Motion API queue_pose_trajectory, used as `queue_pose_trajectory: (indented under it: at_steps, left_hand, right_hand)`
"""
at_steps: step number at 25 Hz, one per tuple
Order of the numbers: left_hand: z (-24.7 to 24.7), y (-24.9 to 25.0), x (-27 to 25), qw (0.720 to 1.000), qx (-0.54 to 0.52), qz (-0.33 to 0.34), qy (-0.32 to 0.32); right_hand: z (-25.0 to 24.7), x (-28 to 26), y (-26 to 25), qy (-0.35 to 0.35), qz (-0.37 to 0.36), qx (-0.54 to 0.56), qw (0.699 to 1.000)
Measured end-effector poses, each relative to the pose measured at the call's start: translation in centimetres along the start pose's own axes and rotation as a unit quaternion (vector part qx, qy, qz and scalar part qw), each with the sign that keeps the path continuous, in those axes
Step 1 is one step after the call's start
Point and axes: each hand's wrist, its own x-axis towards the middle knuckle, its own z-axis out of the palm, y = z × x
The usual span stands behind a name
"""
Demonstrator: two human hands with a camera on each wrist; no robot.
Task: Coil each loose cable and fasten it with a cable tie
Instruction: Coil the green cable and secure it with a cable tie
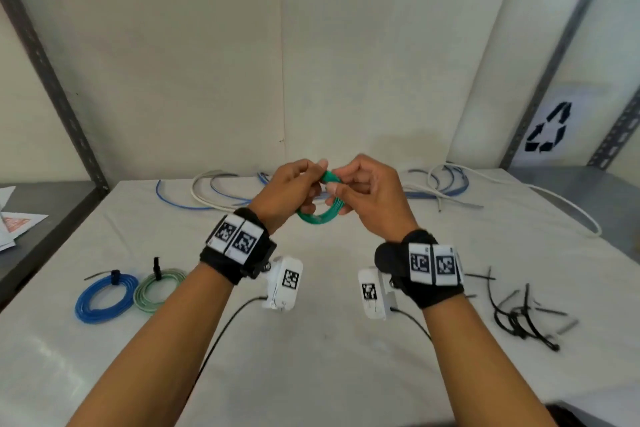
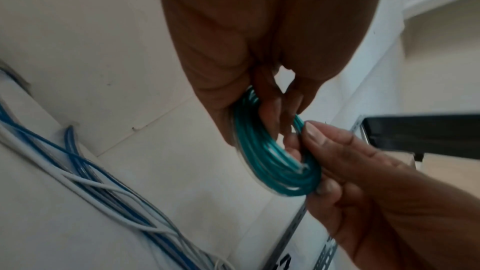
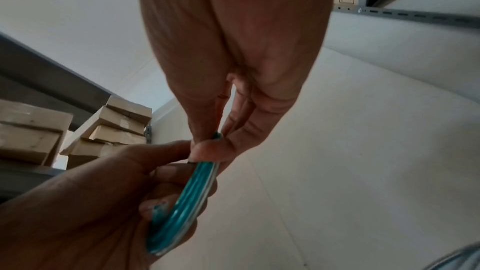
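Fingers (image 1: pixel 323 165) around teal coil (image 1: pixel 320 217)

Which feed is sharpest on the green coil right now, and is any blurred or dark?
Head view: evenly lit, the green coil small, the frame edges bowed and soft. Left wrist view: closest and clearest on the strands, the left hand dim. Right wrist view: coil edge-on, the right hand soft; none dark.
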Motion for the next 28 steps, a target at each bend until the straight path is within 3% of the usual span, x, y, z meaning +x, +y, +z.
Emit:
queue_pose_trajectory:
  at_steps: [3,9,12,16,18,20,23,24,28]
  left_hand:
    - [2.4,-0.3,0.4,0.998,0.024,-0.03,-0.039]
    - [7.8,-1.1,0.2,0.996,0.016,-0.085,-0.016]
    - [9.7,-1.9,-0.4,0.991,0.029,-0.127,-0.039]
    - [11.0,-2.9,-1.0,0.99,0.049,-0.128,-0.027]
    - [11.5,-4.0,-1.3,0.989,0.074,-0.123,-0.024]
    - [11.8,-5.3,-1.9,0.986,0.108,-0.124,-0.029]
    - [12.2,-6.4,-2.4,0.982,0.136,-0.122,-0.047]
    - [12.2,-6.5,-2.4,0.982,0.138,-0.12,-0.049]
    - [11.9,-6.8,-2.2,0.985,0.123,-0.116,-0.043]
  right_hand:
    - [-2.4,-1.2,-0.2,-0.009,0.03,-0.04,0.999]
    - [-6.9,-3.3,-0.8,-0.04,0.088,-0.113,0.989]
    - [-8.5,-4.7,-0.6,-0.063,0.102,-0.146,0.982]
    - [-9.5,-6.1,0.1,-0.066,0.126,-0.138,0.98]
    - [-10.8,-6.2,1.2,-0.043,0.177,-0.151,0.972]
    - [-12.3,-6.6,3.3,-0.076,0.254,-0.275,0.924]
    - [-13.2,-7.8,6.8,-0.244,0.318,-0.523,0.752]
    - [-12.9,-8.1,7.6,-0.274,0.314,-0.555,0.72]
    - [-12.4,-7.6,8.1,-0.262,0.293,-0.58,0.713]
